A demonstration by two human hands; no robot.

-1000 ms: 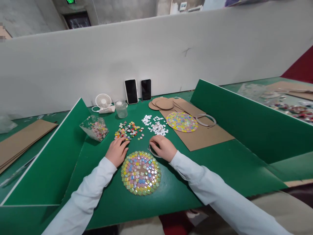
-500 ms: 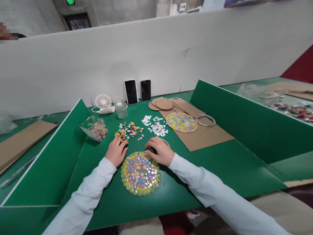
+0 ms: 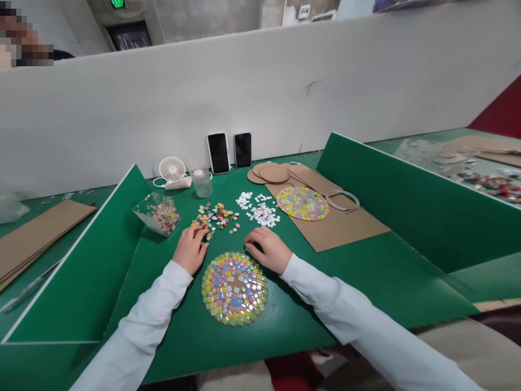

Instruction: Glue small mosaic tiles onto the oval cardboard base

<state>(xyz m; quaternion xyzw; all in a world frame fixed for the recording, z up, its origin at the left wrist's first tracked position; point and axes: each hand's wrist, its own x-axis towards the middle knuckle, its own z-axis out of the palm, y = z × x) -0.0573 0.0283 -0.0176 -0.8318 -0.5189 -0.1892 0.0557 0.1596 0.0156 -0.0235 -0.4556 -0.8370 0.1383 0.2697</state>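
On the bench (image 3: pixel 301 317), the round tile board (image 3: pixel 235 298) near the left hand (image 3: pixel 190 251) and right hand (image 3: pixel 270 251) looks almost full, with a bare middle bit left, but I can't tell either grip.

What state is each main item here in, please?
Near mosaic disc: tiled, bare patch near middle
Far mosaic disc: tiled, flat on cardboard
Two smartphones: propped, screens dark
White fan: upright, running unclear
Translucent cup: upright
Clear plastic bag: part-filled, tilted
Coloured tiles: scattered loose
White tiles: scattered loose
Brown discs: overlapping
Left hand: curled, by coloured tiles
Right hand: curled, grip unclear
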